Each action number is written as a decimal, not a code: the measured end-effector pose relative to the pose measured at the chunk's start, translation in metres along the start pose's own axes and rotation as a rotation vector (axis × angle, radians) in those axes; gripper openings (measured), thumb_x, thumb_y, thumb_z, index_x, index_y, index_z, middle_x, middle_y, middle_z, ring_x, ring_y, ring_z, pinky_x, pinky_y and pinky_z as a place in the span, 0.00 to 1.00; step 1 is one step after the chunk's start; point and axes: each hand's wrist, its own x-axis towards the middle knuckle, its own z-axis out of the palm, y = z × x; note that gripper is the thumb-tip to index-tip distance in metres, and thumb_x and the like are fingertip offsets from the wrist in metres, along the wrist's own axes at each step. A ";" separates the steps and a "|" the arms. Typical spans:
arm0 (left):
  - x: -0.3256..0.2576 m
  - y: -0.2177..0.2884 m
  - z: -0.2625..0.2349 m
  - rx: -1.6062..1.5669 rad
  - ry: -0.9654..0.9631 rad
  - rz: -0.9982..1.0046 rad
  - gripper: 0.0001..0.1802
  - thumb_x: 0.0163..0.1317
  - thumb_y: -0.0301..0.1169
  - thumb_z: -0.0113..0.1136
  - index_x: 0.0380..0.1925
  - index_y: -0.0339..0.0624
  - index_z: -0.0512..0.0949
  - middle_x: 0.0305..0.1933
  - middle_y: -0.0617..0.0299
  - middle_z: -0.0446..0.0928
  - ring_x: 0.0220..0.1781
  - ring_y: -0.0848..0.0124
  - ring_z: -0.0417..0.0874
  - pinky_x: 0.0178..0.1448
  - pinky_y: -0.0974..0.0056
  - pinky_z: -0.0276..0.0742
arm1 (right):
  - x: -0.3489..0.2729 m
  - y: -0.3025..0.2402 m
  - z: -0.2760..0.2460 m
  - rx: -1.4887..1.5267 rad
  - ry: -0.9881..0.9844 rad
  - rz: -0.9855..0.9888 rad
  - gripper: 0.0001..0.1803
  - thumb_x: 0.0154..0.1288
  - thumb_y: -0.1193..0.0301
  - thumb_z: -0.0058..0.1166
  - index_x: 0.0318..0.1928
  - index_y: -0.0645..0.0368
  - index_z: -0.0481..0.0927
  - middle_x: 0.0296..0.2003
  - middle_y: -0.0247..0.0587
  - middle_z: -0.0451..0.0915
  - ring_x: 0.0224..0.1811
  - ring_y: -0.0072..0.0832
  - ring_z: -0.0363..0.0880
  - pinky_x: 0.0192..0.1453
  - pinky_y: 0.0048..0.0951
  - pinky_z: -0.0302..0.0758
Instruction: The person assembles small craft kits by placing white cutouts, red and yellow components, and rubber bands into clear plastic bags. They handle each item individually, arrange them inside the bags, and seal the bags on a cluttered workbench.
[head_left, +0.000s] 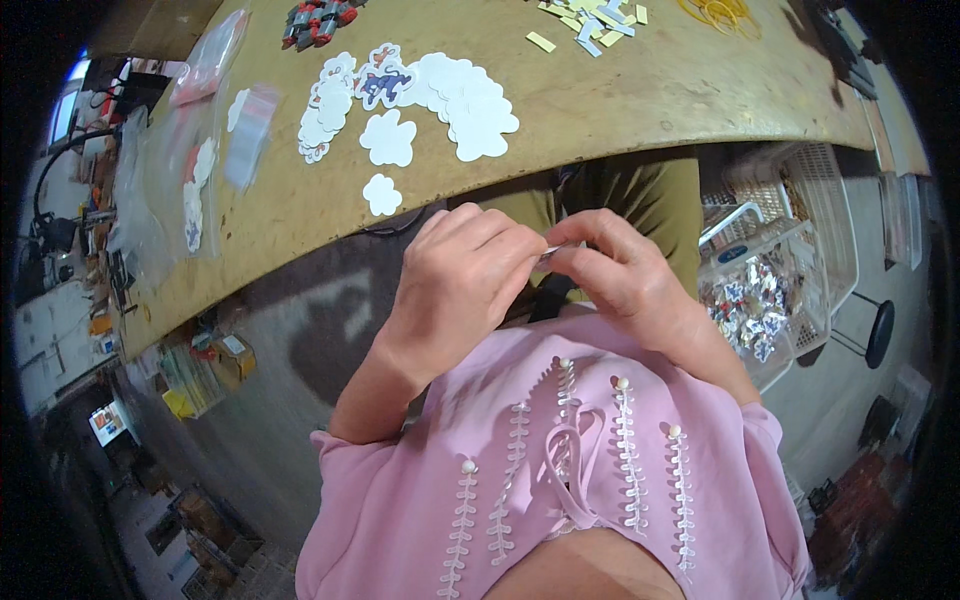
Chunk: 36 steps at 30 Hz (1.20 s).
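My left hand and my right hand meet above my lap, in front of the table edge. Between their fingertips is a small thin pale piece, pinched from both sides and mostly covered by the fingers. Its kind cannot be made out. Just beyond the left hand, a small white cloud-shaped cutout lies near the table's edge. Farther in are a larger white cutout, a fanned row of blank white cutouts, and a printed cutout with a dark blue figure.
The worn table curves across the top. On it lie red-and-grey bundles, yellow and pale blue strips, yellow bands and clear plastic bags. To the right, a white plastic basket stands beside a clear tub of small printed pieces.
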 end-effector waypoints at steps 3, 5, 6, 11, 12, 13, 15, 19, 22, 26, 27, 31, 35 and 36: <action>0.002 0.001 0.006 -0.058 -0.013 -0.090 0.09 0.60 0.24 0.71 0.40 0.45 0.84 0.40 0.63 0.86 0.42 0.61 0.85 0.48 0.57 0.79 | 0.001 -0.001 0.003 0.000 0.021 -0.003 0.13 0.61 0.82 0.64 0.47 0.63 0.85 0.49 0.48 0.82 0.48 0.40 0.86 0.44 0.33 0.84; 0.003 0.000 0.008 -0.140 0.034 -0.085 0.11 0.59 0.24 0.73 0.42 0.46 0.84 0.41 0.63 0.86 0.43 0.62 0.85 0.48 0.56 0.79 | 0.002 0.000 0.001 0.043 0.068 0.037 0.15 0.59 0.83 0.64 0.48 0.62 0.85 0.50 0.48 0.82 0.47 0.40 0.86 0.44 0.33 0.84; 0.004 -0.002 0.008 -0.169 0.061 -0.037 0.12 0.58 0.24 0.74 0.43 0.46 0.85 0.41 0.64 0.86 0.44 0.61 0.85 0.49 0.56 0.79 | 0.001 0.000 0.000 0.056 0.074 0.045 0.15 0.58 0.83 0.65 0.48 0.62 0.85 0.50 0.48 0.82 0.47 0.40 0.86 0.44 0.34 0.84; 0.000 -0.012 0.015 -0.099 0.080 0.096 0.14 0.54 0.25 0.75 0.41 0.47 0.86 0.42 0.64 0.85 0.46 0.59 0.83 0.52 0.56 0.78 | 0.002 -0.001 0.000 0.075 0.105 0.043 0.17 0.55 0.85 0.66 0.46 0.62 0.85 0.48 0.46 0.83 0.47 0.40 0.86 0.44 0.35 0.84; -0.001 -0.014 0.016 -0.043 0.069 0.107 0.13 0.54 0.25 0.75 0.40 0.47 0.85 0.42 0.64 0.85 0.47 0.60 0.82 0.53 0.56 0.78 | 0.003 -0.001 0.001 0.055 0.105 0.019 0.16 0.55 0.84 0.66 0.46 0.61 0.84 0.46 0.45 0.83 0.46 0.40 0.85 0.46 0.36 0.83; -0.001 -0.015 0.015 -0.067 0.057 0.096 0.12 0.54 0.25 0.75 0.38 0.47 0.85 0.41 0.64 0.84 0.46 0.59 0.82 0.53 0.56 0.78 | 0.004 0.000 0.001 0.036 0.105 -0.006 0.15 0.56 0.84 0.66 0.45 0.61 0.84 0.44 0.44 0.83 0.45 0.40 0.85 0.47 0.37 0.83; -0.004 -0.019 0.011 -0.098 0.034 0.068 0.10 0.53 0.26 0.74 0.36 0.47 0.84 0.39 0.64 0.83 0.46 0.59 0.81 0.54 0.55 0.77 | 0.008 0.000 0.002 -0.034 0.082 -0.032 0.14 0.56 0.82 0.66 0.43 0.61 0.83 0.41 0.42 0.82 0.43 0.40 0.84 0.51 0.39 0.81; -0.005 -0.013 0.015 -0.121 0.048 0.108 0.08 0.54 0.28 0.73 0.34 0.47 0.84 0.37 0.64 0.81 0.45 0.59 0.81 0.54 0.53 0.77 | 0.009 -0.006 -0.001 -0.125 0.008 0.017 0.10 0.58 0.79 0.65 0.41 0.59 0.82 0.36 0.41 0.80 0.42 0.41 0.81 0.54 0.43 0.76; -0.009 -0.012 0.013 -0.155 0.031 0.154 0.13 0.51 0.24 0.78 0.38 0.44 0.86 0.40 0.60 0.84 0.45 0.58 0.85 0.53 0.54 0.80 | 0.007 -0.013 -0.010 -0.126 -0.111 0.090 0.09 0.60 0.80 0.65 0.41 0.60 0.82 0.38 0.42 0.80 0.44 0.43 0.80 0.54 0.43 0.76; -0.029 -0.034 -0.013 0.065 0.217 -0.163 0.25 0.53 0.24 0.81 0.53 0.43 0.87 0.55 0.54 0.86 0.60 0.55 0.86 0.64 0.53 0.83 | 0.002 -0.005 -0.006 -0.099 -0.099 0.168 0.09 0.60 0.81 0.65 0.42 0.61 0.83 0.41 0.44 0.80 0.46 0.46 0.79 0.53 0.44 0.77; -0.039 -0.047 -0.016 0.247 0.262 -0.257 0.26 0.56 0.33 0.81 0.56 0.47 0.85 0.58 0.55 0.83 0.61 0.56 0.83 0.65 0.54 0.79 | 0.001 -0.004 -0.005 -0.108 -0.081 0.160 0.09 0.61 0.82 0.64 0.42 0.62 0.82 0.40 0.45 0.79 0.46 0.47 0.79 0.52 0.44 0.78; -0.059 -0.080 -0.025 0.425 0.311 -0.245 0.22 0.55 0.28 0.80 0.52 0.45 0.88 0.54 0.58 0.86 0.55 0.57 0.86 0.59 0.54 0.81 | -0.001 -0.002 -0.002 -0.094 -0.112 0.188 0.09 0.61 0.82 0.62 0.42 0.63 0.82 0.41 0.46 0.79 0.46 0.47 0.79 0.52 0.43 0.79; -0.053 -0.086 -0.033 0.202 0.421 -0.300 0.09 0.64 0.23 0.75 0.44 0.39 0.90 0.43 0.57 0.89 0.44 0.61 0.89 0.50 0.60 0.84 | -0.002 -0.001 0.002 -0.199 -0.135 0.156 0.11 0.57 0.83 0.62 0.42 0.64 0.82 0.42 0.46 0.79 0.48 0.47 0.79 0.53 0.42 0.80; -0.052 -0.087 -0.036 0.089 0.442 -0.348 0.08 0.65 0.23 0.74 0.44 0.38 0.90 0.41 0.57 0.89 0.42 0.63 0.89 0.49 0.62 0.84 | -0.002 0.000 0.002 -0.233 -0.138 0.147 0.12 0.56 0.82 0.62 0.42 0.63 0.82 0.43 0.46 0.80 0.49 0.46 0.80 0.53 0.42 0.81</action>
